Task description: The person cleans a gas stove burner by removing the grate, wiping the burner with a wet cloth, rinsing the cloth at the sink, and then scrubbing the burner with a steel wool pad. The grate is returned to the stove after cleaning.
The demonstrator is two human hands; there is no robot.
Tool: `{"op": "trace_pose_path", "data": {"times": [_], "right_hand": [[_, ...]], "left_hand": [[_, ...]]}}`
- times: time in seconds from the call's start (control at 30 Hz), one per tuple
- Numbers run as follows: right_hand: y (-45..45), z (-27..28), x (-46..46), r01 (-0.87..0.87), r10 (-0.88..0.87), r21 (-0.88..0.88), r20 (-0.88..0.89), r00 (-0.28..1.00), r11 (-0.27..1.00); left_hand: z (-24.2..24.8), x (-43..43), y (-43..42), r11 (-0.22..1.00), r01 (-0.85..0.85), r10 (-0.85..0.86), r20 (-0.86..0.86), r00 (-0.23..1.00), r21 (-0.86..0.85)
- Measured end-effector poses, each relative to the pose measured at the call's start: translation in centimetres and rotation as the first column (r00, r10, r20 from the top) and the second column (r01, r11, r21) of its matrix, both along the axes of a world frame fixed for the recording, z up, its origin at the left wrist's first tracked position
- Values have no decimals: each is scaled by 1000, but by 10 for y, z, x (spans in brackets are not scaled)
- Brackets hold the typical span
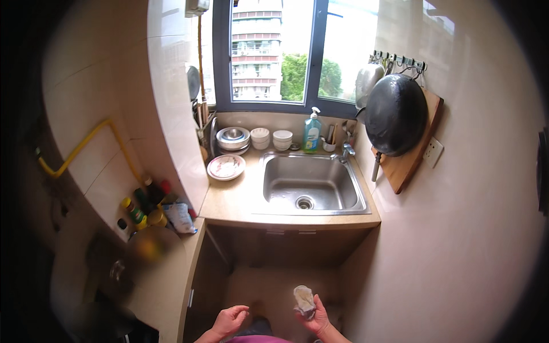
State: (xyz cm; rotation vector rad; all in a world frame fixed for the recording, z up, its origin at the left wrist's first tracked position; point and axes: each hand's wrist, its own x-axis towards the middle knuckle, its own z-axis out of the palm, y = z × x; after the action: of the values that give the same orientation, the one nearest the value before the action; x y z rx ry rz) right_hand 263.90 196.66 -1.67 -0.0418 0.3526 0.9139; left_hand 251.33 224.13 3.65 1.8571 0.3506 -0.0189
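My right hand (318, 319) grips a crumpled, off-white cloth (304, 297) with a greyish-purple lower part, held up in front of my body. The cloth's exact kind is hard to tell. Lower left of it, my left hand (231, 320) is apart from the cloth, its fingers loosely curled in and nothing visible in them. Both hands are above the floor, short of the counter. Beyond them a stainless steel sink (312, 182) is set into the counter (233, 201), with a chrome faucet (344, 152) at its back right corner.
Bowls (260, 138), a patterned plate (226, 167) and a blue-green pump bottle (312, 133) stand around the sink. A black wok (396, 115) and wooden cutting board (407, 167) hang at right. Condiment bottles (135, 213) and a plastic bag (180, 218) crowd the left counter.
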Motion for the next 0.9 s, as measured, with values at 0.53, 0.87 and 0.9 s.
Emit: {"op": "trace_pose_path", "data": {"times": [0.53, 0.87, 0.9], "right_hand": [[39, 67, 300, 337, -272, -501, 200, 941, 797], [55, 108, 464, 496, -110, -517, 607, 787, 698], [56, 93, 478, 470, -53, -550, 609, 791, 690]], "left_hand": [[-10, 286, 118, 995, 91, -87, 93, 992, -38], [-6, 327, 140, 995, -87, 93, 109, 990, -57], [-5, 331, 139, 993, -103, 109, 111, 988, -63]]}}
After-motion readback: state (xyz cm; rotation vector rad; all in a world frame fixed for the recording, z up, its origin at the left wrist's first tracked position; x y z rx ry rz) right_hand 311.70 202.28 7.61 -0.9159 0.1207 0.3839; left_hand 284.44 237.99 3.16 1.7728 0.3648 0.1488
